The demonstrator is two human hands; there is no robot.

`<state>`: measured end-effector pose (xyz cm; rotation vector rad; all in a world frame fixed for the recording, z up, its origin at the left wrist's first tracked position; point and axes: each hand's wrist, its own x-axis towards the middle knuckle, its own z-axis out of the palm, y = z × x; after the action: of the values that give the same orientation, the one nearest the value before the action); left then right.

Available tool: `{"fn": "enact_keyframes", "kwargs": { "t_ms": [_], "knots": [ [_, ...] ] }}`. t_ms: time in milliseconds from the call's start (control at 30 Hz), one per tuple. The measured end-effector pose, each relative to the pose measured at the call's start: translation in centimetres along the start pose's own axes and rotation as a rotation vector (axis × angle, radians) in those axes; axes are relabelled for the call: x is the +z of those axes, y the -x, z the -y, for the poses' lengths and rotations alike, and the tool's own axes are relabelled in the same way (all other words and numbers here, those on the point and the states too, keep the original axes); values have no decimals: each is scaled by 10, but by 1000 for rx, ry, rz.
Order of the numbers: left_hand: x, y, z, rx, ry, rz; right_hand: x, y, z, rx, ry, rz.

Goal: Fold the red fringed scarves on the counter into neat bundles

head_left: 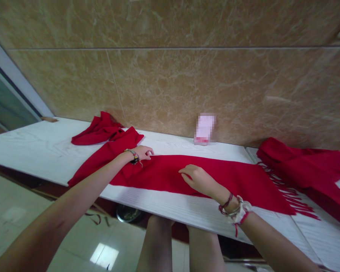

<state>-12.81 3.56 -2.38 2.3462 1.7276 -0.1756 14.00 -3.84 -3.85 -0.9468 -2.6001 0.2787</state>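
Note:
A red scarf (164, 172) lies stretched lengthwise along a white tabletop, its fringed end to the right. Toward the left it turns into loose folds. At its far edge is my left hand (143, 152), fingers loosely curled, with a small gap to the thumb. My right hand (197, 177) hovers over or rests on the middle of the cloth; contact is unclear. Its fingers point left, slightly bent and apart from the thumb. Neither hand visibly grips the fabric. Both wrists wear bracelets.
Another red cloth (297, 162) lies bunched at the right, beside the fringe. More crumpled red fabric (98, 130) sits at the back left. A blurred pink-and-white item (205, 128) leans near the tiled wall (170, 83). Below the table's front edge, a round metal container (128, 213) shows.

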Motion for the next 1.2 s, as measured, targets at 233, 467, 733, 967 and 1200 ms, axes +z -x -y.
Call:
{"fn": "enact_keyframes", "kwargs": {
  "t_ms": [233, 467, 733, 967, 1200],
  "knots": [
    [-8, -8, 1, 49, 56, 54, 34, -14, 7, -274, 118, 75],
    [-13, -17, -7, 71, 125, 189, 45, -9, 3, -309, 146, 58],
    [5, -4, -34, 122, 51, 97, 40, -9, 9, -320, 204, -69],
    [-4, -11, -26, 86, 9, 0, 38, -8, 9, -239, 145, 17],
    [-11, -41, -8, 39, -56, -49, 38, -9, 8, -148, 130, 102]
  ]
}}
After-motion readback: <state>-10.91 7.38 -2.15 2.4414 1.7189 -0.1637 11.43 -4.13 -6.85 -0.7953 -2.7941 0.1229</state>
